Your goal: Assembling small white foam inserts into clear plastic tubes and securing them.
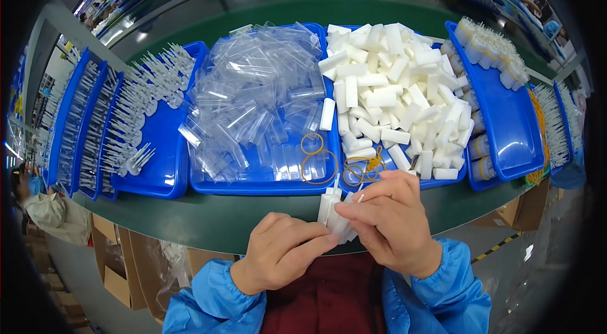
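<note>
In front of my body, at the near edge of the table, both hands hold a small bundle of white plastic pieces (327, 209) with thin stems pointing up; their exact kind I cannot make out. My left hand (284, 250) is closed, its thumb and forefinger pinching the bundle low on its left side. From the right, my right hand (395, 219) grips it with thumb and bent fingers, which cover part of the pieces. Just beyond lie yellow rubber bands (367, 170) on the rim of the tray of white foam blocks (379, 97).
A blue tray (265, 188) holds clear plastic sleeves (253, 81). At left, blue trays (161, 154) carry white thin-stemmed pieces (136, 160). A tilted blue tray (509, 125) rests over bundled white pieces (484, 160) at right. Cardboard boxes (117, 264) stand below the green table (215, 223).
</note>
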A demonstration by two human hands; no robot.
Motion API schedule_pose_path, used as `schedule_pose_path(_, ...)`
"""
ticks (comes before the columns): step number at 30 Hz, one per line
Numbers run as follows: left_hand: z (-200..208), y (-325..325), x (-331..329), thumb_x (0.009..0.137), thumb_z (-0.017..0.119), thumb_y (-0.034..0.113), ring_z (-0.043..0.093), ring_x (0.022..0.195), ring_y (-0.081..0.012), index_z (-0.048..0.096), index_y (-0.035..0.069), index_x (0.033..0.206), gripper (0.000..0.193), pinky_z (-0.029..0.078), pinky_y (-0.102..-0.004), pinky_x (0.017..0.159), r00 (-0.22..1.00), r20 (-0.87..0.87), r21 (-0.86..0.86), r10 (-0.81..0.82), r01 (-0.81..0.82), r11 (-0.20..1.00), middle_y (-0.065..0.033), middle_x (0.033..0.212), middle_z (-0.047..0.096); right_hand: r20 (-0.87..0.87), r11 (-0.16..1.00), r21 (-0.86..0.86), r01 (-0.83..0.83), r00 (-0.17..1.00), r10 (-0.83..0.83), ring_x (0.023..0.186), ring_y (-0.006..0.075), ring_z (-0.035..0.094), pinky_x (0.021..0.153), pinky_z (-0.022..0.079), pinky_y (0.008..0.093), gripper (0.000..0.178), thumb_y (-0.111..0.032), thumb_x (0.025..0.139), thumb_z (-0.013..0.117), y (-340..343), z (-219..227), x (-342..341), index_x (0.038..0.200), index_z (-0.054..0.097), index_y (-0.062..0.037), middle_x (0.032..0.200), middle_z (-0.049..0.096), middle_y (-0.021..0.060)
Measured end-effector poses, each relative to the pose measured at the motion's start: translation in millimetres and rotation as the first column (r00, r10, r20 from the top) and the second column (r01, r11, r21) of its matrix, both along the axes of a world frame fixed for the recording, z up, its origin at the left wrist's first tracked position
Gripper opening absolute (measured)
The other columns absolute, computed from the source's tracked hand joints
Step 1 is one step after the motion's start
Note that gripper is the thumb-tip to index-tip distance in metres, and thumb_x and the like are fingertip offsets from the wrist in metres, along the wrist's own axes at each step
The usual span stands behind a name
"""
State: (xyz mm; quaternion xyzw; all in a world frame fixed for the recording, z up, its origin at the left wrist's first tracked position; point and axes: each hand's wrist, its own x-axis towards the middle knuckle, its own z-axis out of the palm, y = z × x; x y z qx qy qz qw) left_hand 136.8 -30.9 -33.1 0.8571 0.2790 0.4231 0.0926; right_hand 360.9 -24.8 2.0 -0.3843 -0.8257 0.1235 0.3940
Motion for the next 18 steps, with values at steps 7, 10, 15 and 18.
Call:
schedule_pose_path(7, 2.4, -2.5, 2.2, 0.071, 0.087, 0.010, 0.066, 0.091, -0.0240, 0.066, 0.009, 0.119, 0.053, 0.050, -0.0356, 0.075, 0.987, 0.150, -0.166, 0.066, -0.041, 0.985, -0.0089, 0.111, 0.067, -0.295, 0.957, -0.289, 0.005, 0.951, -0.095, 0.096, 0.0237, 0.061, 0.089, 0.046, 0.0367, 0.037, -0.007, 0.072, 0.084, -13.9, -9.8, -0.5, 0.107, 0.072, -0.0058, 0.101, 0.066, 0.0080)
schedule_pose_path(10, 15.6, -2.6, -1.3, 0.082, 0.081, 0.007, 0.055, 0.123, -0.0294, 0.055, 0.004, 0.131, 0.056, 0.050, -0.0404, 0.098, 0.948, 0.317, -0.592, 0.035, 0.169, 0.788, -0.0166, 0.133, 0.054, -0.446, 0.927, -0.372, -0.042, 0.884, -0.139, 0.098, 0.0234, 0.061, 0.084, 0.050, 0.0340, 0.034, -0.002, 0.073, 0.082, -15.1, -23.1, 2.5, 0.105, 0.070, -0.0044, 0.108, 0.067, 0.0110)
schedule_pose_path(15, 4.0, -4.8, 3.4, 0.099, 0.061, 0.008, 0.053, 0.126, -0.0245, 0.052, 0.001, 0.132, 0.035, 0.051, -0.0357, 0.097, 0.791, 0.611, -0.730, 0.033, 0.547, 0.409, -0.0151, 0.147, 0.039, -0.404, 0.936, -0.344, -0.068, 0.911, -0.082, 0.101, 0.0242, 0.061, 0.089, 0.046, 0.0376, 0.033, -0.005, 0.070, 0.085, -17.3, -22.3, 0.3, 0.098, 0.070, -0.0077, 0.102, 0.069, 0.0100)
schedule_pose_path(18, 3.8, -5.8, 4.9, 0.103, 0.055, 0.008, 0.053, 0.126, -0.0228, 0.052, 0.002, 0.133, 0.031, 0.050, -0.0337, 0.097, 0.806, 0.590, -0.762, 0.045, 0.537, 0.362, -0.0149, 0.146, 0.042, -0.292, 0.969, -0.241, -0.051, 0.956, -0.022, 0.103, 0.0238, 0.062, 0.093, 0.042, 0.0416, 0.031, -0.009, 0.069, 0.086, -16.6, -23.9, 4.0, 0.095, 0.070, -0.0125, 0.097, 0.070, 0.0053)
